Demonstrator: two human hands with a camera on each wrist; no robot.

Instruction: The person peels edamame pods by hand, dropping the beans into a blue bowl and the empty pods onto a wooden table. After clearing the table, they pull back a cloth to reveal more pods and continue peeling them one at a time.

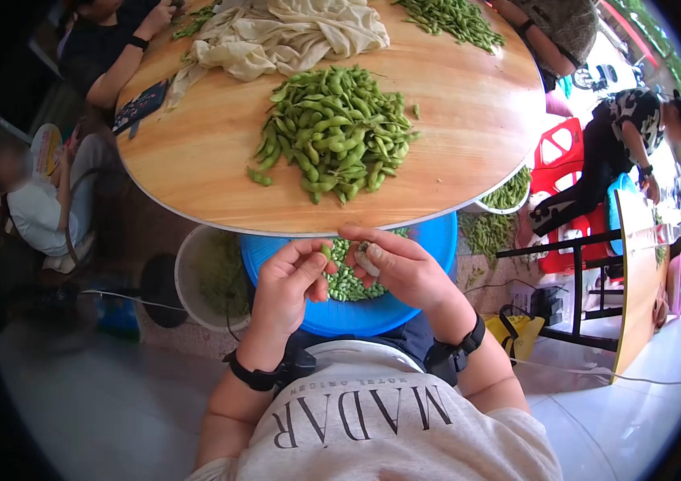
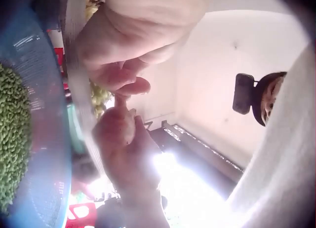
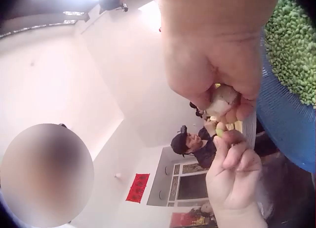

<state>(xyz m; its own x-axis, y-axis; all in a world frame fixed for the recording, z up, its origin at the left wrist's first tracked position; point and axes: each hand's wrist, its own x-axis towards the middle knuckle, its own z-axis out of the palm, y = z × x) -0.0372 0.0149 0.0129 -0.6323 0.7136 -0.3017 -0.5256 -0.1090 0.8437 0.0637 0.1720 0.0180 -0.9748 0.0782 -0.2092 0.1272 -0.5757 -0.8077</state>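
Note:
My left hand [image 1: 284,280] pinches a small green bean pod [image 1: 326,251] between thumb and forefinger; its tip shows in the right wrist view as a bit of green pod [image 3: 219,133]. Close beside it, my right hand [image 1: 417,272] has curled fingers around a whitish, dark-stained piece [image 3: 223,101]; I cannot tell whether this is a finger wrap or something held. Both hands are over a blue basket [image 1: 437,248] on the lap side of the table. Shelled green beans [image 1: 348,284] lie in it. Just beyond, a heap of bean pods [image 1: 336,132] rests on the table.
The round wooden table [image 1: 469,112] has its edge right past my hands. A crumpled cream cloth [image 1: 284,36] and another pod heap [image 1: 461,20] lie farther back. A white bucket [image 1: 196,293] stands left, red stools [image 1: 561,152] right. Other people sit or stand around.

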